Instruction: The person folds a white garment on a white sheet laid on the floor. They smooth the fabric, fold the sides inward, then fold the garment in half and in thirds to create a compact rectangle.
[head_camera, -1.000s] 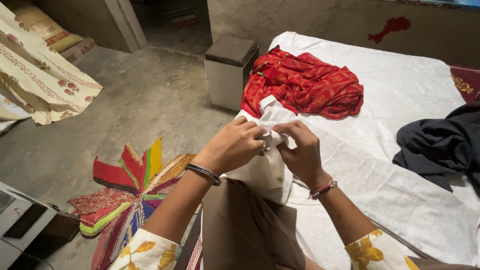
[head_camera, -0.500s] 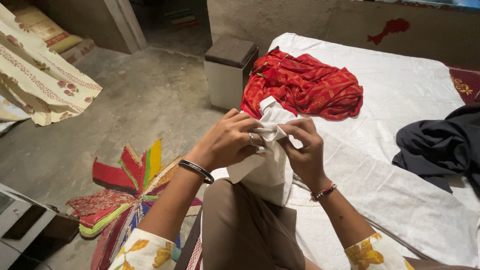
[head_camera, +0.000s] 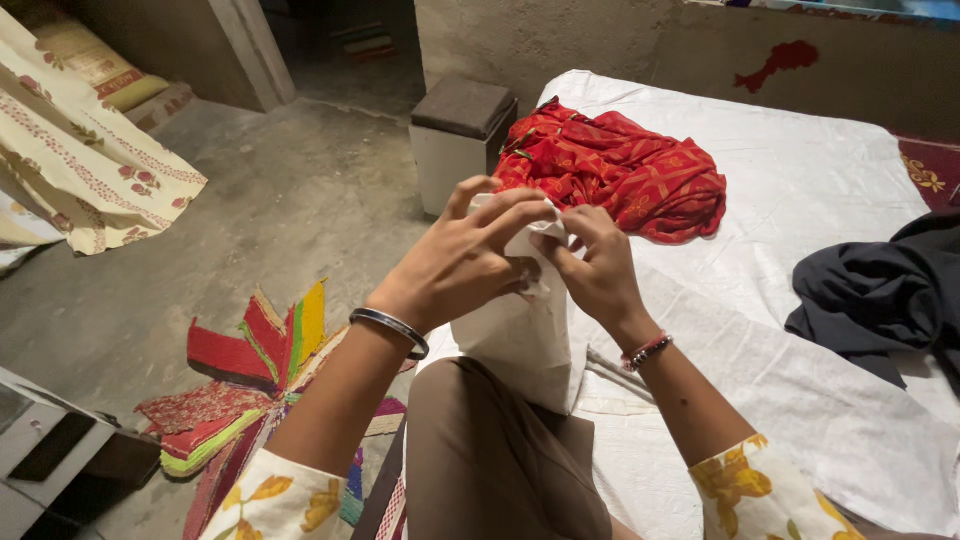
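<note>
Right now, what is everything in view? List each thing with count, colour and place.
white cloth: 1, white, held up in both hands over the lap
red cloth: 1, red patterned, bunched on the bed
dark cloth: 1, black, right edge of the bed
bed sheet: 1, white, covering the bed
small box stool: 1, white with dark top, beside the bed
patchwork mat: 1, multicoloured, on the floor
floral cloth: 1, cream, upper left
left hand: 1, gripping the white cloth
right hand: 1, gripping the white cloth
</note>
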